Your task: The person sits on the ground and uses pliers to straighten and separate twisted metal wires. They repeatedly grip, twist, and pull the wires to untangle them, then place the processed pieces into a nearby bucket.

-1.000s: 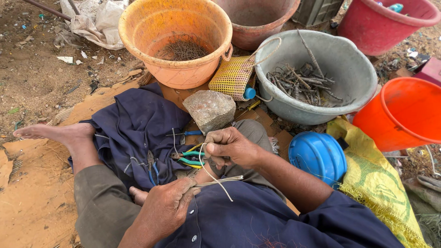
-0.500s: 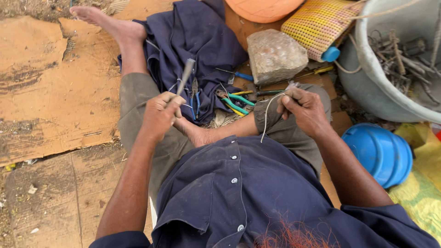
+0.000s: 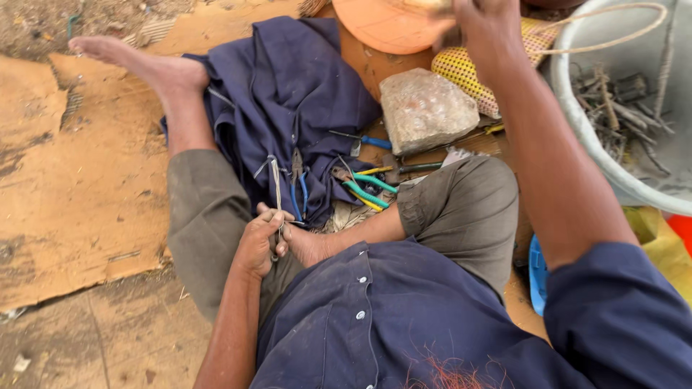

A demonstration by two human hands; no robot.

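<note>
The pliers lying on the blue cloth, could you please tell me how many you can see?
2: blue-handled pliers by the left hand, green-handled pliers near the grey stone. More may be hidden.

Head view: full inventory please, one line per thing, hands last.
stone block: 1, grey-brown, on the ground ahead of the knee
blue cloth: 1, dark blue, spread over the leg and cardboard
pliers: several, green, yellow and blue handles, on the cloth's edge
screwdriver: 1, blue handle, left of the stone
grey basin: 1, top right, holds rusty metal scraps
orange bucket: 1, top centre
yellow mesh pad: 1, behind the stone
blue lid: 1, under the right arm
cardboard: brown sheets, left
bare foot: 1, top left
left hand: grips a thin metal rod at the lap
right hand: raised at the bucket; grasp unclear
</note>
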